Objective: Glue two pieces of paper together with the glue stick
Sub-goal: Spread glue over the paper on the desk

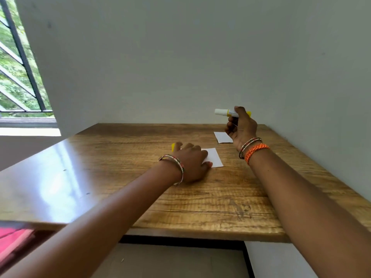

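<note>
My right hand (242,127) grips a glue stick (226,112) in the air above the table's back right. The stick lies sideways, its bare white tip pointing left and its yellow base behind my fingers. One white paper (214,158) lies mid-table. My left hand (190,163) rests on that paper's left part with curled fingers, the thumb on its near edge. A yellow cap (173,146) sticks out on the far left side of those fingers, seemingly held in them. A second white paper (221,137) lies farther back, partly hidden by my right hand.
The wooden table (200,201) stands in a corner, with a white wall behind it and another along its right side. A barred window (20,77) is at the left. Something red (12,239) lies below the table's near left edge.
</note>
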Motion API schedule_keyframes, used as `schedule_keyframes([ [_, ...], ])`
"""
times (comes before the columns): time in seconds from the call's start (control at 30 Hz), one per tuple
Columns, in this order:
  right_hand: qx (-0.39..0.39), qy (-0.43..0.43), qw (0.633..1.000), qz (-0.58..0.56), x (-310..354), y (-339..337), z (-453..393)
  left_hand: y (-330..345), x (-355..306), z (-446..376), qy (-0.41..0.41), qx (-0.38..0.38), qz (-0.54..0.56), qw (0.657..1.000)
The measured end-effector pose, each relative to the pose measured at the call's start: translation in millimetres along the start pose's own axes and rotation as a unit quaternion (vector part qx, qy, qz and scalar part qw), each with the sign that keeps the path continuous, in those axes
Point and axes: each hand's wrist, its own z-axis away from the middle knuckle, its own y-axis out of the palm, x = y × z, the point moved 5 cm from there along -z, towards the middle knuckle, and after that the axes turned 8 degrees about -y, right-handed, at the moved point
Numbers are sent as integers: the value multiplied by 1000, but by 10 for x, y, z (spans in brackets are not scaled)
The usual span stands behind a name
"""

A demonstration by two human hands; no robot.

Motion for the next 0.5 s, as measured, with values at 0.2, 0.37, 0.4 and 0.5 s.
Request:
schedule_keyframes([
  [0.2, 6, 21, 1000, -10, -10, -88, 135, 5, 261, 383, 11, -29, 86, 996],
  [0.37, 27, 22, 999, 24, -53, -41, 227, 60, 422, 549, 10, -43, 154, 987],
  [0.4, 32, 22, 999, 27, -62, -20, 243, 58, 444, 569, 6, -43, 172, 984],
  [0.5, 49, 22, 998, 45, -93, 28, 274, 36, 541, 564, -46, -66, 182, 980],
])
